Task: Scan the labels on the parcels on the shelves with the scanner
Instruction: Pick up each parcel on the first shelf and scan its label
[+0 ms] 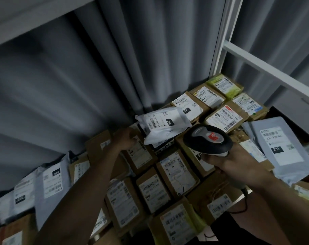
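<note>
Fingers: my right hand (227, 161) curls round the scanner (207, 138), smooth black-and-grey plastic; my left hand (128, 137) reaches the parcels, grip unclear.
Parcels: flat cardboard boxes (176, 172) crowd the shelf.
Mailer: crinkled white bag (162, 124) on top.

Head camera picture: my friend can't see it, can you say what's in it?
A person's right hand holds a scanner over a shelf packed with labelled boxes and mail bags. Their left hand reaches to a box beside a white bag lying on top. A grey curtain hangs behind.
</note>
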